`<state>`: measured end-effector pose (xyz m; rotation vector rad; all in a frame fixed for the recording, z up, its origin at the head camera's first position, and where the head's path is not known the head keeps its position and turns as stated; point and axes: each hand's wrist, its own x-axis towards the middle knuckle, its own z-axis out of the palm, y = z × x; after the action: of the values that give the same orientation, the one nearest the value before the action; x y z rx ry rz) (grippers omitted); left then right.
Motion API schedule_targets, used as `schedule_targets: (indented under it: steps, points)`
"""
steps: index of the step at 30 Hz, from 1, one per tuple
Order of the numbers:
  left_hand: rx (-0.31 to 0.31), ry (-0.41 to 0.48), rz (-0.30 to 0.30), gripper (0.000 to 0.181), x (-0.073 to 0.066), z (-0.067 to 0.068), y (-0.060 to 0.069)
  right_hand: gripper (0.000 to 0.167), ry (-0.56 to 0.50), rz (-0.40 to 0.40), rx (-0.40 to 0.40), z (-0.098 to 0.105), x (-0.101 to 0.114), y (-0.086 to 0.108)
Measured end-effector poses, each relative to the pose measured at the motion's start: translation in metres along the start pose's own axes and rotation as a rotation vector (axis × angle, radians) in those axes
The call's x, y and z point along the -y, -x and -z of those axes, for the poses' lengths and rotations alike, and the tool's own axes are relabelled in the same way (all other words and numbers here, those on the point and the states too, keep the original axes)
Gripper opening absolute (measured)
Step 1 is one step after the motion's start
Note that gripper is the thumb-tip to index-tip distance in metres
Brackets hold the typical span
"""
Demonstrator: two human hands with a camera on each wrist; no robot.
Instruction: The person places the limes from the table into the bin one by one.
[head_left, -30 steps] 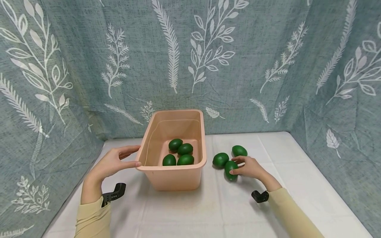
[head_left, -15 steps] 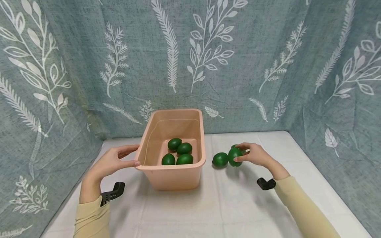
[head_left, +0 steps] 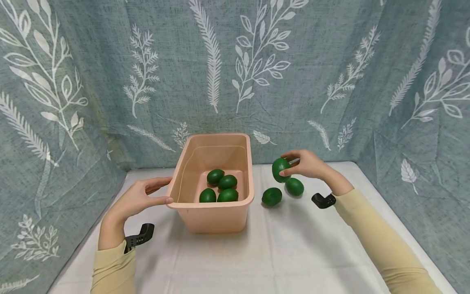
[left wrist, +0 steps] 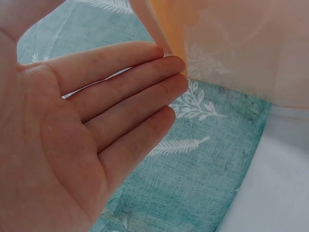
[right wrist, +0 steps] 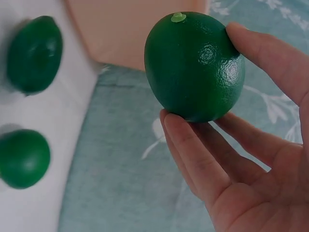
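Observation:
My right hand pinches a green lime between thumb and fingertips, above the table. In the right wrist view this lime shows its pale stem end. Two more limes, a left one and a right one, lie on the cloth just below. My left hand is at the left side of a peach plastic bin, with its thumb at the near left corner of the rim. In the left wrist view the straight fingers reach the bin's wall. Several limes lie inside the bin.
A white cloth covers the table. Blue-green leaf-patterned fabric hangs behind and along both sides. The bin stands close to the back fabric. Each wrist wears a black camera mount, the left mount and the right mount.
My right hand has lifted one lime from the group on the cloth and moved it up and slightly left. The left hand has stayed at the bin.

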<state>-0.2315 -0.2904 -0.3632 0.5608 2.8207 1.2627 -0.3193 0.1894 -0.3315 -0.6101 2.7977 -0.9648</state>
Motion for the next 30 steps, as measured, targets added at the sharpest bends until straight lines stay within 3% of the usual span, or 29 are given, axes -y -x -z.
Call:
schedule_targets:
  steps: [13,22,30]
  points:
    - [-0.001,0.007,0.005,0.067,-0.001,0.001,0.000,0.066,0.045,0.079,0.033,0.008,0.055,-0.033]
    - [0.003,0.015,0.021,0.068,-0.002,0.002,0.000,0.064,0.067,0.094,0.086,0.004,0.079,-0.051]
    - [0.010,0.014,0.026,0.069,-0.003,0.003,-0.001,0.061,0.020,0.109,0.128,-0.005,0.096,-0.064]
